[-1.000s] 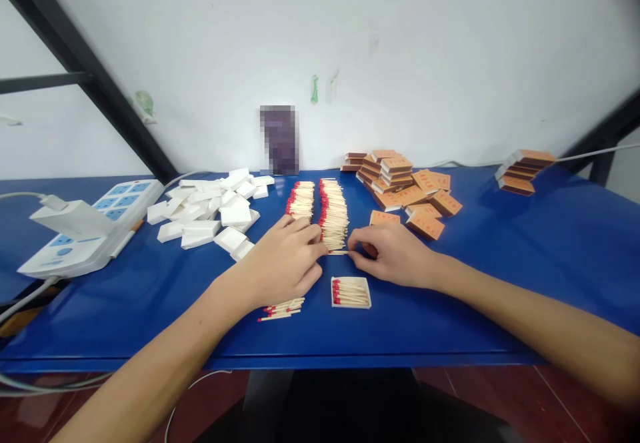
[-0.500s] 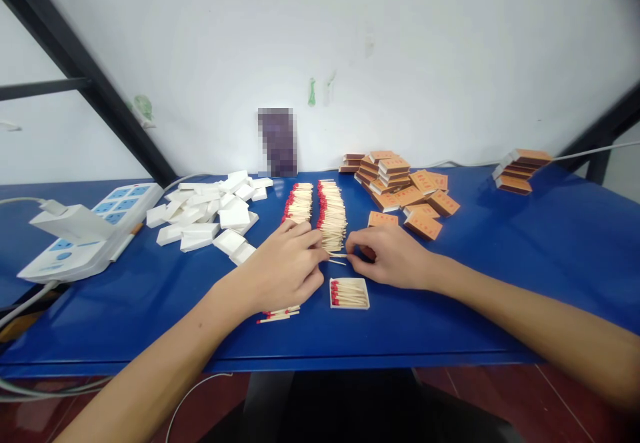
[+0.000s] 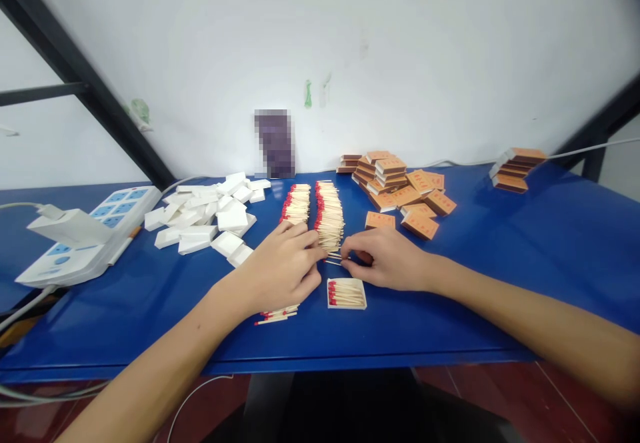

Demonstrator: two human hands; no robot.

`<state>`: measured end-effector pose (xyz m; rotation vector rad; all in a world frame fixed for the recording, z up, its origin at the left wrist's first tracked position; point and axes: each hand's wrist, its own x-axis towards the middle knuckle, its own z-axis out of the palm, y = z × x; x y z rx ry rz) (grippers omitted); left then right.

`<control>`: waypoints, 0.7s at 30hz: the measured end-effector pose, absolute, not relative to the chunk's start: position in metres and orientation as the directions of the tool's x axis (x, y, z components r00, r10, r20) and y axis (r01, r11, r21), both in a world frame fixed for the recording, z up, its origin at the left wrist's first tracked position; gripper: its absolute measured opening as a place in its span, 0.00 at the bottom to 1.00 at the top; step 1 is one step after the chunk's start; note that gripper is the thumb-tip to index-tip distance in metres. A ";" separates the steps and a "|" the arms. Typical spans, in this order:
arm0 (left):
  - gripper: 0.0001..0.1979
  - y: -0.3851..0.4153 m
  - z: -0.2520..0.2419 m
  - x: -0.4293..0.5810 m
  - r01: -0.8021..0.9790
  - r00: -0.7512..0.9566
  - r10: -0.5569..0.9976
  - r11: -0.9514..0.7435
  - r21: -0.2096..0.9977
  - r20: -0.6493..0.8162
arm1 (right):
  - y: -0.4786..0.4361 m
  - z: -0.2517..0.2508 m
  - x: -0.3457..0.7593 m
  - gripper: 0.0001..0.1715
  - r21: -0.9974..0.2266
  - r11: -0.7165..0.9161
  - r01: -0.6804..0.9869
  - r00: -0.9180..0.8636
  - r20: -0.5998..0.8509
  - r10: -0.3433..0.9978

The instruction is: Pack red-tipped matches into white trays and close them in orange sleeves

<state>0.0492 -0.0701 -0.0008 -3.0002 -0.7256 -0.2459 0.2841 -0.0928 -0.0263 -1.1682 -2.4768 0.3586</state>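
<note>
Two rows of red-tipped matches lie in the middle of the blue table. My left hand rests at the near end of the rows, fingers curled beside the matches. My right hand is opposite it, pinching a few loose matches at the rows' near end. A small white tray filled with matches sits just in front of my hands. A few more loose matches lie under my left wrist.
A heap of white inner trays lies at the left, orange matchbox sleeves at the right, with another small stack farther right. A white power strip with cables sits at the far left. A black frame leans at the wall.
Both hands stayed at the near end of the match rows. The right fingers drew a few matches slightly out toward the tray. The view shifted a little.
</note>
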 end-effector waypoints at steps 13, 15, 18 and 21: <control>0.14 -0.070 0.000 0.049 0.463 0.875 0.459 -0.886 0.010 0.153 | -0.089 -0.028 0.285 0.06 -0.422 0.608 0.672 -0.591 0.189 0.784; 0.14 -0.070 0.000 0.049 0.456 0.878 0.452 -0.890 0.011 0.159 | -0.089 -0.028 0.286 0.06 -0.431 0.605 0.669 -0.589 0.188 0.786; 0.14 -0.069 0.000 0.048 0.449 0.880 0.444 -0.894 0.008 0.169 | -0.089 -0.028 0.286 0.06 -0.444 0.602 0.663 -0.590 0.185 0.786; 0.14 -0.069 0.000 0.048 0.452 0.879 0.445 -0.892 -0.004 0.168 | -0.090 -0.027 0.286 0.06 -0.446 0.602 0.662 -0.586 0.193 0.787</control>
